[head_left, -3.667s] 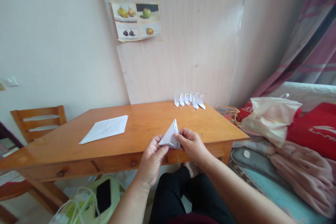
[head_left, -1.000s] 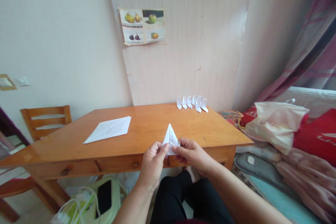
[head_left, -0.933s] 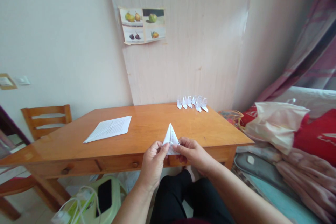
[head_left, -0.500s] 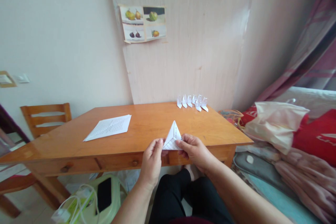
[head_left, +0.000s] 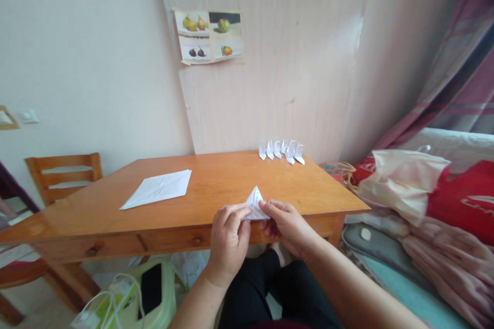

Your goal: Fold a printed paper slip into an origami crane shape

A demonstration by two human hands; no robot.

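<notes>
The folded paper (head_left: 255, 209) is at the near edge of the wooden table (head_left: 216, 185), between the two hands, with its point directed away from the person and its wide base toward the body. Whether its underside rests on the table edge or is clear of it cannot be determined from this view. The right hand (head_left: 288, 223) pinches the right side: the thumb lies on the upper face, with the fingers curled behind and below. The left hand (head_left: 230, 239) is turned back-up at the left side; its fingers lie close together with their tips at the left edge of the paper, and its thumb sits lower, apart from the upper face. Whether the left fingers grip or merely press cannot be told. The step in hand appears to be shaping or flattening a fold along the base. The next move probably calls for a steady right-hand pinch while the left fingertips align the edge and press the crease firm, without bending the point. Folded paper pieces (head_left: 290, 156) stand near the back edge of the table, and printed sheets (head_left: 158, 189) lie to the left.
</notes>
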